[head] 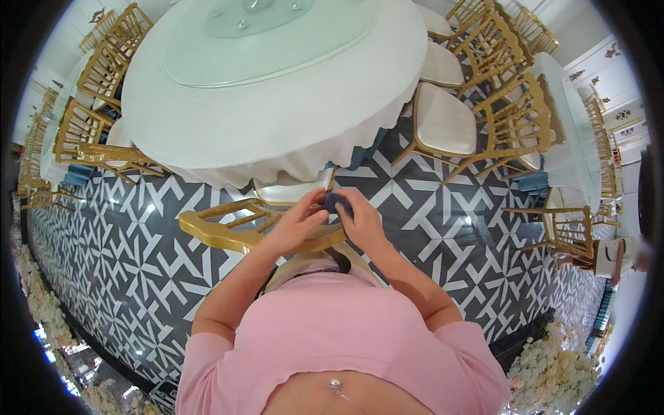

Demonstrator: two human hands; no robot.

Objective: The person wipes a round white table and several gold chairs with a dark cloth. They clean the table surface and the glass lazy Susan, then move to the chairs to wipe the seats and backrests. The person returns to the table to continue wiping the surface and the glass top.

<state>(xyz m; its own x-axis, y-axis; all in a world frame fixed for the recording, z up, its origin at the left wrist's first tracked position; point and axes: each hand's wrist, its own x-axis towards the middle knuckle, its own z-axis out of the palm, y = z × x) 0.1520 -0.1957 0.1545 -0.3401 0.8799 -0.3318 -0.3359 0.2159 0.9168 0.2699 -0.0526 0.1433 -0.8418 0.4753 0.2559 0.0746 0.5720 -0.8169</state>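
My right hand (362,218) is closed around a bunched dark blue cloth (340,203), and part of it hangs down by my palm. Against the left side of the cloth is my left hand (300,222), its thumb pointing towards the bundle. Whether its fingers grip anything is hidden. Beneath both hands stands a gold chair (218,233), its back towards me. The chair's white seat cushion (290,191) reaches under the hanging tablecloth.
A round table with a white tablecloth (270,129) and glass turntable (280,57) stands ahead. Gold chairs (513,116) line the right, more chairs (85,127) the left. Pale flowers (555,368) sit behind me at right. The floor (446,228) is patterned black and white.
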